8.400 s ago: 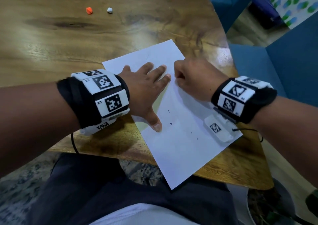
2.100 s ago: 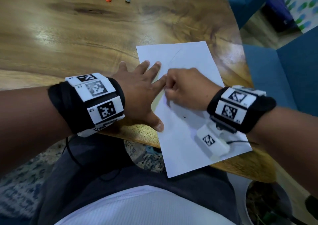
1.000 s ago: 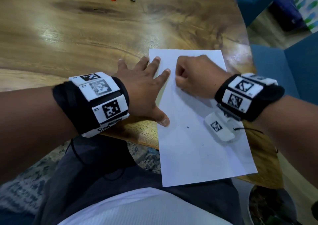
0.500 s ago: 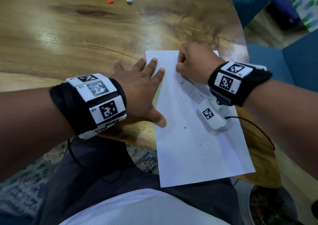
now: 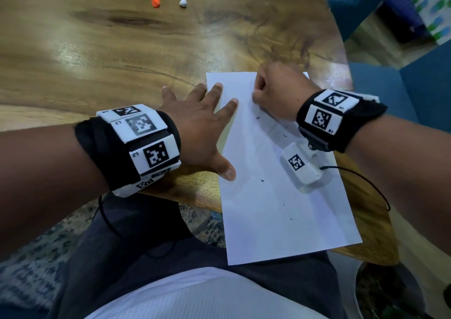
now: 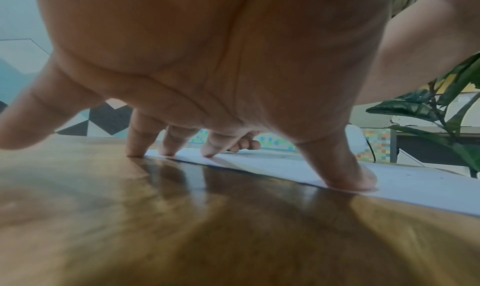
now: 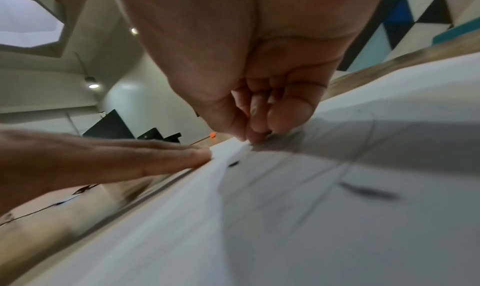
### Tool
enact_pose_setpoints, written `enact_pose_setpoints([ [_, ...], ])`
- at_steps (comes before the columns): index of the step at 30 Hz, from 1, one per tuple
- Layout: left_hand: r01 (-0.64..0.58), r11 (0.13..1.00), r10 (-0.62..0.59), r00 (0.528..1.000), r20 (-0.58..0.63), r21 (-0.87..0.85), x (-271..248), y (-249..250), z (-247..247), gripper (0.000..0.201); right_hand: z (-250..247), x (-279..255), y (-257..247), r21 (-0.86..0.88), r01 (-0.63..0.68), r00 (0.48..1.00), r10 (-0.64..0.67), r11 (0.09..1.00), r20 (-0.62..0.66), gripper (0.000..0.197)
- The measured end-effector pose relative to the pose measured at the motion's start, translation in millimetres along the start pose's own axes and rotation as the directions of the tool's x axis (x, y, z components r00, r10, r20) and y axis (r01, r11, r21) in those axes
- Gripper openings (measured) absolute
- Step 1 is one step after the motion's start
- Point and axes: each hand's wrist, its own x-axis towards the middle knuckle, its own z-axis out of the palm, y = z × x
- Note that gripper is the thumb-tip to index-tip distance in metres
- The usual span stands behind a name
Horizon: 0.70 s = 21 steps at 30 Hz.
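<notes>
Working on a sheet of paper (image 5: 280, 221) at the near right corner of the table (image 5: 122, 62), with its near end hanging over the table edge toward the lap.

Progress, as judged: looks like rubbing or marking at the far end of the sheet, partway through.
- Noting dark crumbs (image 5: 262, 180) scattered down the middle; taken as a sign of some rubbing already done.
- Noting faint pencil lines (image 7: 372, 130) just beside the working fingertips, so probably more to go.
- Cannot tell how much of the sheet counts as finished.

Left hand (image 5: 195, 123):
- Spread flat and straight-fingered, pressing down along the left edge of the sheet.
- In the left wrist view, counting two fingertips (image 6: 207, 152) and the thumb (image 6: 348, 179) on the paper.
- Placing one more fingertip on the wood right at the paper's edge, and the little finger off to the side over the table.
- Gripping nothing; only pinning.

Right hand (image 5: 278, 92):
- Curled into a tight bunch, with fingertips (image 7: 259, 132) and thumb pressed together onto the paper near its far end.
- Seeing nothing between them, though cannot rule out something small hidden there.

Also logging, well apart at the far side of the table, an orange bit (image 5: 156, 2) and a white bit (image 5: 183, 2), side by side and untouched.
</notes>
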Motion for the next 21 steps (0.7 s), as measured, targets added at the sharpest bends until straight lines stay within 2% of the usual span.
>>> enact_pose_setpoints([
  [3,-0.005,1.000,0.005,1.000,0.000,0.010,1.5,-0.2,-1.5,0.145,8.5,-20.4,-11.6,0.014,0.100,0.995,-0.100,0.995,0.028,0.008],
  [7,-0.003,1.000,0.003,1.000,0.004,0.008,2.0,3.1,-3.0,0.144,16.6,-53.7,-24.1,0.099,0.235,0.950,-0.250,0.967,0.189,0.006],
  [8,0.001,1.000,-0.001,1.000,0.004,0.015,1.9,3.8,-3.3,0.143,16.5,-55.2,-23.0,0.105,0.235,0.946,-0.252,0.966,0.203,0.006],
  [10,0.000,1.000,0.000,1.000,0.002,0.031,1.2,4.9,-4.0,0.140,12.4,-48.3,-14.4,0.081,0.184,0.969,-0.195,0.980,0.154,0.007],
  [12,-0.004,0.999,0.004,1.000,0.000,0.041,0.3,5.5,-4.8,0.138,5.0,-31.5,1.4,0.042,0.082,0.994,-0.085,0.996,0.064,0.012],
  [15,0.004,0.998,-0.004,1.000,-0.003,0.061,-1.0,6.6,-5.7,0.136,-5.0,-6.9,23.0,0.035,-0.061,0.998,0.061,0.998,-0.004,0.019],
  [18,0.010,0.996,-0.009,1.000,-0.015,0.085,-0.3,8.1,-6.5,0.136,-0.8,-9.7,22.1,-0.011,-0.053,0.999,0.053,0.999,0.007,0.014],
  [21,0.009,0.996,-0.009,1.000,-0.005,0.085,1.5,8.6,-7.5,0.137,12.2,-39.3,4.6,0.014,0.088,0.994,-0.089,0.996,0.065,0.006],
])
